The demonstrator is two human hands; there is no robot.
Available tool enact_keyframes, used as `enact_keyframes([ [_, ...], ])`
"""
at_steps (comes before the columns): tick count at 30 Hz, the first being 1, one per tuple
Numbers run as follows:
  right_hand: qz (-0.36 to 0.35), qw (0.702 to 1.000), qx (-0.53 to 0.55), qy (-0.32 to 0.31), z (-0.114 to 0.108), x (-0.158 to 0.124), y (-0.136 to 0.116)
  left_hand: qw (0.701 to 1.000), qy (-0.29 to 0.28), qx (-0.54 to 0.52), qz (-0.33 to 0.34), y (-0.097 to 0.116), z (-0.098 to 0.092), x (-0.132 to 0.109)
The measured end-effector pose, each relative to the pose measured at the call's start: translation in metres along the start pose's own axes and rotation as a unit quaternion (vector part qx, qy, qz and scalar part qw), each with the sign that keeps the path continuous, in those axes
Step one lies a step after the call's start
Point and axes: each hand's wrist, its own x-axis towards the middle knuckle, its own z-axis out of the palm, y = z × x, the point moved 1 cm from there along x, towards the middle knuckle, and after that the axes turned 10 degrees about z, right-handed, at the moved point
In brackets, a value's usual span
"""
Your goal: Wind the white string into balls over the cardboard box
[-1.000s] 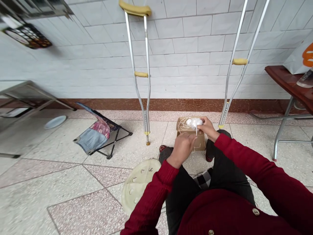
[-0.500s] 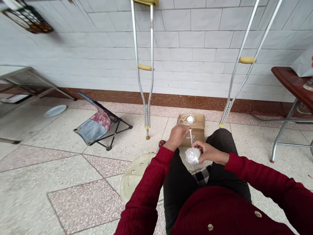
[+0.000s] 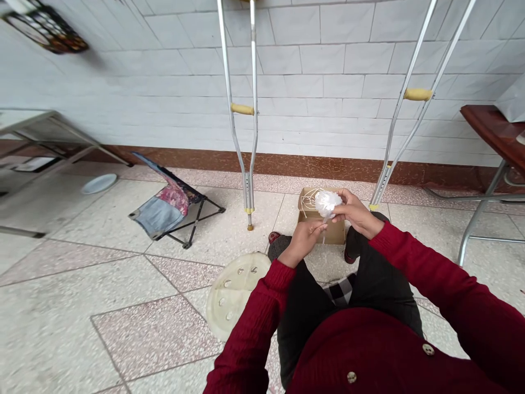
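My right hand is closed round a fluffy white pompom, held up in front of a small open cardboard box on the floor. Just below it my left hand pinches the thin white string that hangs from the pompom. Loose white string lies in the box. Both arms wear dark red sleeves, and my legs in dark trousers stretch toward the box.
Two metal crutches lean on the white tiled wall. A folding stool lies tipped at left. A pale round perforated seat sits by my left leg. A brown table stands at right, a metal table at left.
My right hand lowered the pompom toward my lap, then raised it again in front of the box. My left hand stayed on the string and dropped below the pompom.
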Motion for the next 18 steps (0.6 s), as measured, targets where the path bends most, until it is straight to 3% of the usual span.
enact_keyframes([
  [7, 0.005, 0.993, -0.014, -0.114, 0.0, -0.037, -0.002, 1.0, -0.006, -0.008, -0.022, -0.035, 0.015, 0.007],
  [12, 0.036, 0.98, -0.095, -0.172, -0.003, -0.05, 0.029, 0.998, -0.011, 0.058, 0.026, -0.029, -0.011, 0.029],
  [15, 0.063, 0.977, -0.146, -0.139, -0.008, -0.042, 0.057, 0.981, -0.013, 0.181, 0.062, -0.013, -0.03, 0.04],
  [18, 0.033, 0.979, -0.203, -0.012, -0.018, -0.018, 0.076, 0.952, -0.041, 0.281, 0.114, 0.009, -0.033, 0.043],
])
